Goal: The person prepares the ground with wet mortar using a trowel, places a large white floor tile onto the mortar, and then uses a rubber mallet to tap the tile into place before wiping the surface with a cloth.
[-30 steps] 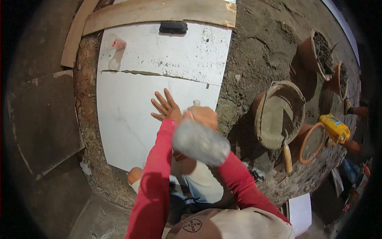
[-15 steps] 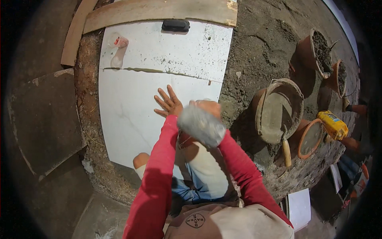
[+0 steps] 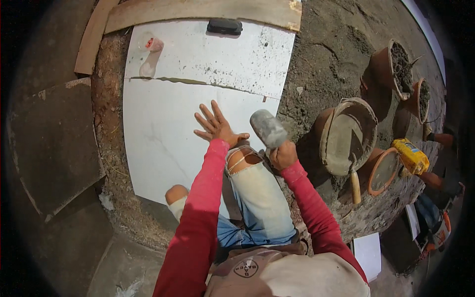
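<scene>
My left hand [image 3: 217, 124] rests on the near white tile [image 3: 153, 123], fingers spread apart. In my right hand [image 3: 284, 155], closed round its handle, is a rubber mallet with a worn grey head [image 3: 268, 128]. The mallet head is up at the right side of the near tile, apart from my left hand. Beyond a narrow, uneven gap lies the far white tile [image 3: 198, 54], speckled with mortar crumbs. On it are a black block-like object [image 3: 224, 27] and a clear container with something red [image 3: 153, 44]. My knees are by the near tile.
Wet mortar [image 3: 326, 54] spreads to the right. A bucket of greyish liquid [image 3: 348, 143] has a trowel [image 3: 356, 188] at its rim. Other mortar buckets [image 3: 388, 64] and a yellow jug [image 3: 410, 156] stand farther right, near another person's limbs. A wooden plank [image 3: 198, 12] borders the far tile.
The mallet, blurred earlier close beside my left hand, has moved right and up with my right hand, its head now tipped away from me. My left hand stays spread on the tile.
</scene>
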`<state>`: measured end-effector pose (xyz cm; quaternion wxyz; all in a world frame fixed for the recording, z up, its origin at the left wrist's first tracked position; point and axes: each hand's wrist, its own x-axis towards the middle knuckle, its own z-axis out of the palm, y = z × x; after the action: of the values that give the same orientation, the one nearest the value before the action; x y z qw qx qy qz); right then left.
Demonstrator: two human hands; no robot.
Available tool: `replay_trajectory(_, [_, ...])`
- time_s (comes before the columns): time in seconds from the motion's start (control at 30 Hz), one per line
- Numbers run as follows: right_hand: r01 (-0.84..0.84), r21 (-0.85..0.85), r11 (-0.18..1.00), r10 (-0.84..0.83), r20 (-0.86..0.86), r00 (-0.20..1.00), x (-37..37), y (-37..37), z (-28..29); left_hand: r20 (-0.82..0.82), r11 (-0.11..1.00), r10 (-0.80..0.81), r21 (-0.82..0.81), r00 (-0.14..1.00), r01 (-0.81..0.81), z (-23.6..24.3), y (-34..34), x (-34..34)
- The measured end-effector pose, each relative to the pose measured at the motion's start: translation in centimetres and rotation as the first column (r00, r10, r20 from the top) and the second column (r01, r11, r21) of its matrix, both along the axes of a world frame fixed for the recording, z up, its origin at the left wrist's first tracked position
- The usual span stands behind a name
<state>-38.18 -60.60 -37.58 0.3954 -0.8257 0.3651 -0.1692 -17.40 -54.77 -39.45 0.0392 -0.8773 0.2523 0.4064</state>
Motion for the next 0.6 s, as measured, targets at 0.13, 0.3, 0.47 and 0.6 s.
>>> replay_trajectory(0.13, [0.113, 0.217, 0.969, -0.024, -0.377, 0.926, 1.6, -0.4, -0.1, 0.036, 0.999, 0.044, -0.015, 0.998, -0.043, 0.5, 0.4, 0.2])
replay_trajectory(0.3, [0.051, 0.151, 0.987, 0.001, -0.321, 0.947, 0.7, 0.0, -0.7, 0.057, 0.999, 0.015, -0.033, 0.998, -0.013, 0.6, -0.2, 0.0])
replay_trajectory(0.47, [0.070, 0.083, 0.994, -0.051, -0.211, 0.976, -0.1, 1.3, -0.8, 0.002, 0.996, 0.057, -0.070, 0.998, -0.056, 1.5, -0.1, 0.5])
replay_trajectory(0.6, [0.133, 0.155, 0.979, -0.057, -0.417, 0.907, 0.8, -0.1, -1.5, -0.024, 0.992, 0.073, -0.099, 0.997, -0.075, 1.8, 0.0, 0.5])
